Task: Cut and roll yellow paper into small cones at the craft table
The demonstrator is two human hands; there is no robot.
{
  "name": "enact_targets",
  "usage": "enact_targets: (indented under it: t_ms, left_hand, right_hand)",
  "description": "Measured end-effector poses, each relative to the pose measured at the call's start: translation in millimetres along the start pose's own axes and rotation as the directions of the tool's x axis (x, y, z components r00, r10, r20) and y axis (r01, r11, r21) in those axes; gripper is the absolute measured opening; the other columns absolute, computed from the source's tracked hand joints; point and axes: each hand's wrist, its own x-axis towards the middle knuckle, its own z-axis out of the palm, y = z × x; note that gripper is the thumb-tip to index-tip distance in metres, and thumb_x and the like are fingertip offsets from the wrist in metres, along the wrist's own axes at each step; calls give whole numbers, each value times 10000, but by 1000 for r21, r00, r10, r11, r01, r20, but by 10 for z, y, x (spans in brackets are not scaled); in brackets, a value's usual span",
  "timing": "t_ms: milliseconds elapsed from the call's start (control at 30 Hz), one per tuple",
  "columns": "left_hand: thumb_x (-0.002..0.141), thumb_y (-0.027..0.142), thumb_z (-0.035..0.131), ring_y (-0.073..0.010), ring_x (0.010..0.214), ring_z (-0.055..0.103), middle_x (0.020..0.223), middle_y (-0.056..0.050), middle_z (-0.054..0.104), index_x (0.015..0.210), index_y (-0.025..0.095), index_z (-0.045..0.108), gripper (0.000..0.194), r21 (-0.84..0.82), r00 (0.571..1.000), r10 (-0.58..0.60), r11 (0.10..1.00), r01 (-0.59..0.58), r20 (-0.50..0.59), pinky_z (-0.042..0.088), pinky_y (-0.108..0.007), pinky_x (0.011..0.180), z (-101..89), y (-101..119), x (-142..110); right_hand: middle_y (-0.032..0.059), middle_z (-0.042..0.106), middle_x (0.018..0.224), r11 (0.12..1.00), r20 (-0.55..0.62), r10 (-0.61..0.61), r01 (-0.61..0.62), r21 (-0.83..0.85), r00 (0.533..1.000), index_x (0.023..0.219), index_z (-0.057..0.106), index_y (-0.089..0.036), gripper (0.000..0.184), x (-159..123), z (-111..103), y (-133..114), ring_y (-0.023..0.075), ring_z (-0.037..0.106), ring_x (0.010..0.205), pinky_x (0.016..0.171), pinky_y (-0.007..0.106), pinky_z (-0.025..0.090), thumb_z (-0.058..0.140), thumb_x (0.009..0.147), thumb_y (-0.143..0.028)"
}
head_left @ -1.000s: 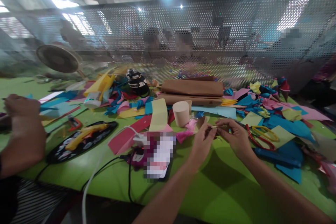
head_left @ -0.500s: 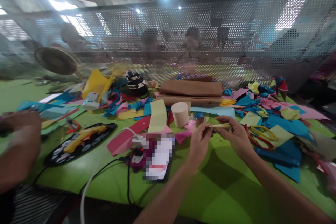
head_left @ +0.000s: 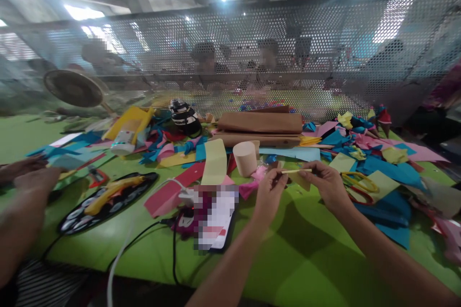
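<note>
Over the green table, my left hand pinches one end of a small pale yellow paper piece. My right hand has the other end between thumb and fingers. The paper's top edge looks folded or rolled, and a flap hangs below it. Just left of my left hand are a pink tissue-like scrap and an upright cream roll. Scissors with red and yellow handles lie right of my right hand, on yellow and blue sheets.
A phone and a power strip with cables lie left of my arms. A black palette-shaped tray is farther left, near another person's hands. Brown paper and coloured scraps line the perforated screen.
My hands have spread slightly apart, and the yellow paper has tilted so its hanging flap shows. At the left, the other person's hands have shifted over the scraps.
</note>
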Motion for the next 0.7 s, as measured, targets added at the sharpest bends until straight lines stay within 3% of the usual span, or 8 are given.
enact_targets:
  t_ms: [267,400,533,633,700]
  left_hand:
    - [892,398,643,-163,754,655,825,-42,677,933,156,687,249,-36,1000,0,999,-1,-31,552,-299,729,-31,-57,44]
    - [936,368,578,-172,759,643,822,-46,677,918,156,666,230,182,998,53,982,-49,-19,523,-294,715,-85,-38,74]
    - [993,356,473,-231,968,618,1005,-83,699,986,188,675,263,573,970,154,784,-236,188,467,-353,842,-121,85,77]
    - [1013,320,404,-240,946,611,992,-88,696,1047,193,641,271,650,917,107,673,-352,385,440,-369,838,-92,112,45]
    - [1011,310,389,-221,818,592,889,-75,671,969,183,613,261,664,907,42,667,-338,419,426,-338,735,-67,75,22]
  right_hand:
    - [9,664,743,995,-11,-40,39,-96,999,805,710,-197,211,9,-6,5,174,566,690,618,274,419,750,780,-403]
    - [6,661,716,978,4,-62,62,-199,998,798,697,-188,202,-8,-1,-62,166,564,654,591,263,404,717,807,-389]
    - [3,666,705,897,112,-154,186,-400,982,784,705,-199,137,-19,-31,-158,169,581,662,618,266,406,693,834,-326]
    - [9,691,746,847,219,-183,267,-460,958,775,702,-208,99,-26,-40,-194,179,610,715,647,268,414,668,851,-262]
    - [13,700,764,848,238,-179,272,-454,955,780,698,-208,102,-28,-36,-199,184,625,736,660,271,423,659,859,-258]
